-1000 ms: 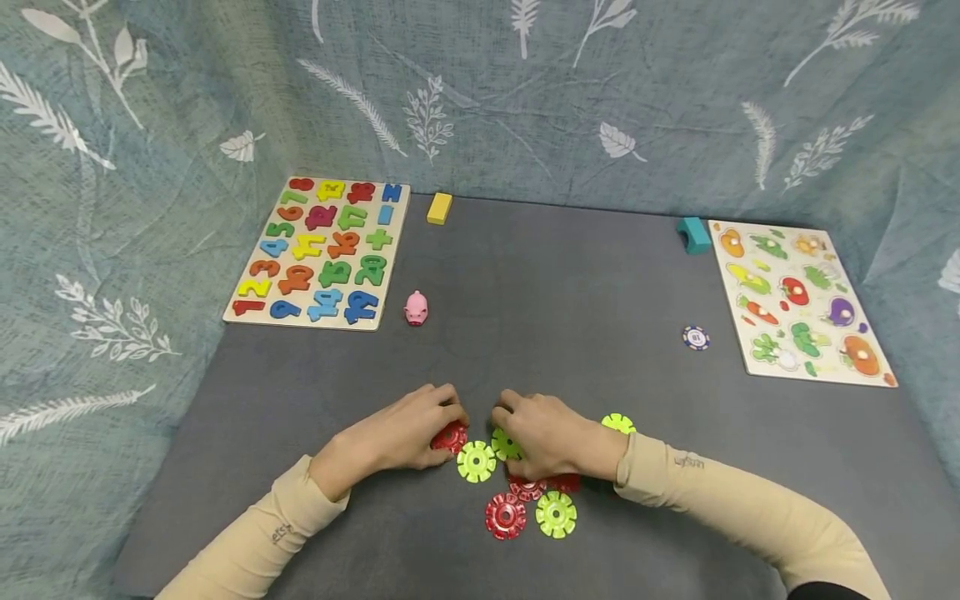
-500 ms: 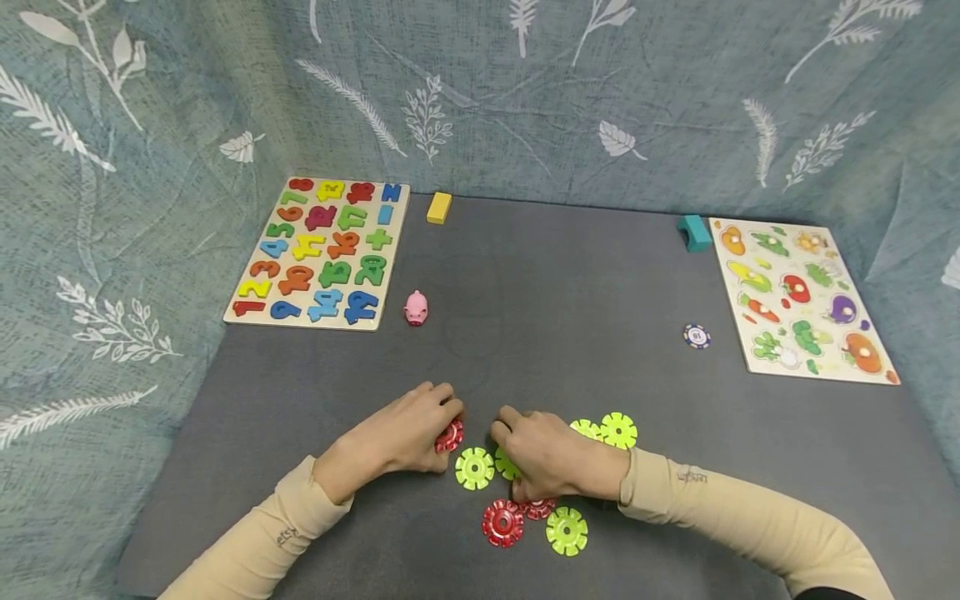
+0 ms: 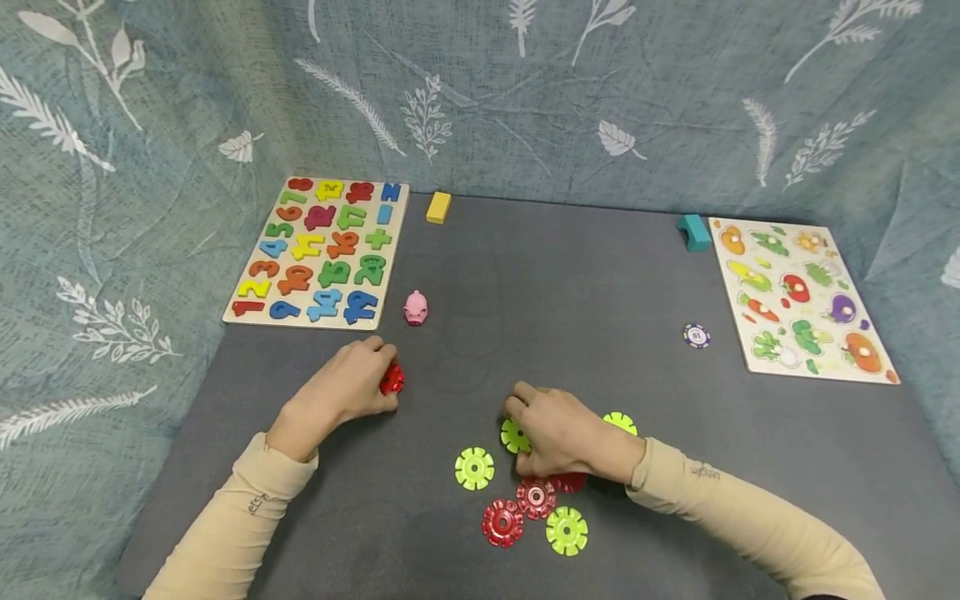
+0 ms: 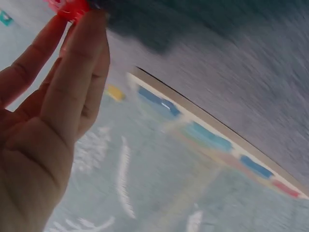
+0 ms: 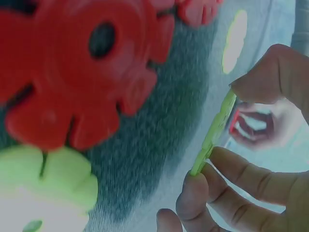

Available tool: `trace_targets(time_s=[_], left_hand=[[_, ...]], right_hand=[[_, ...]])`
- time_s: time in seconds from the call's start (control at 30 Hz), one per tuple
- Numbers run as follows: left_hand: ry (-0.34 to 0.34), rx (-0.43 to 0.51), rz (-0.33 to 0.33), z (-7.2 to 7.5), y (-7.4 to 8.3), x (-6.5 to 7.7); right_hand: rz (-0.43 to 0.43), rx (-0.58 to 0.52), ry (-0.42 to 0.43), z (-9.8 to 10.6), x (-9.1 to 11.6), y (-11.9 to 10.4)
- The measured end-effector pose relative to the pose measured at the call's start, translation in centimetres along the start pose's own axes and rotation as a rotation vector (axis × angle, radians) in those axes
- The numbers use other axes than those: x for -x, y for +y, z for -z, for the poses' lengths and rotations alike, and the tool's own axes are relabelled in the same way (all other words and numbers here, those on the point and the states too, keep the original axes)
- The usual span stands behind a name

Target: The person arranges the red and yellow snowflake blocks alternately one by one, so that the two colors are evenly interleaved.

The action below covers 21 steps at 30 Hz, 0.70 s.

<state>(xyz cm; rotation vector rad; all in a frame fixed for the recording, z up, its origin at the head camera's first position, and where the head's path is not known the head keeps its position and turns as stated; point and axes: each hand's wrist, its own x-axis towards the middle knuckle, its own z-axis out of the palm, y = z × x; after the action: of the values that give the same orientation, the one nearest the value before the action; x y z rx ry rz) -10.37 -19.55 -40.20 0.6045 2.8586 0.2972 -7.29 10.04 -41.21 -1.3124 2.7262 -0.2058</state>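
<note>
My left hand (image 3: 337, 387) grips a red notched plastic disc (image 3: 392, 380) just nearer than the pink pig toy (image 3: 416, 308). In the left wrist view that red disc (image 4: 70, 7) sits at the fingertips, partly cut off by the frame's top. A yellow-green disc (image 3: 514, 436) is pinched between thumb and fingers of my right hand (image 3: 566, 433); the right wrist view shows this disc (image 5: 215, 128) edge-on. Around it on the grey table lie loose discs: a green one (image 3: 475, 468), red ones (image 3: 502, 523) and another green one (image 3: 567, 531). The right hand and wrist partly cover others.
A number puzzle board (image 3: 311, 322) lies at the back left, with a yellow block (image 3: 438, 207) beside it. At the right are a vegetable puzzle board (image 3: 813, 304), a teal arch block (image 3: 694, 233) and a poker chip (image 3: 697, 336). Patterned cloth (image 3: 480, 108) hangs behind the table.
My left hand has carried the red disc left and farther back, toward the pig. The right hand has shifted slightly right and back with its green disc, exposing more of a red disc.
</note>
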Motion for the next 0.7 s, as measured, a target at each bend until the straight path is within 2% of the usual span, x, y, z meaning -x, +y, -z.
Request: trace_targets(time_s=[0.13, 0.23, 0.5, 0.7], left_hand=[[-0.036, 0.026, 0.084, 0.5, -1.4, 0.0], [-0.057, 0.052, 0.112, 0.7, -2.1, 0.1], [-0.072, 0.065, 0.099, 1.3, -2.2, 0.2], [-0.069, 0.053, 0.104, 1.4, -1.9, 0.2]], right_hand=[[-0.027, -0.018, 0.03, 0.3, 0.0, 0.6], [-0.046, -0.037, 0.045, 0.6, -0.1, 1.1], [-0.095, -0.083, 0.061, 0.8, -0.8, 2.4], [-0.095, -0.105, 0.095, 0.8, -3.6, 2.8]])
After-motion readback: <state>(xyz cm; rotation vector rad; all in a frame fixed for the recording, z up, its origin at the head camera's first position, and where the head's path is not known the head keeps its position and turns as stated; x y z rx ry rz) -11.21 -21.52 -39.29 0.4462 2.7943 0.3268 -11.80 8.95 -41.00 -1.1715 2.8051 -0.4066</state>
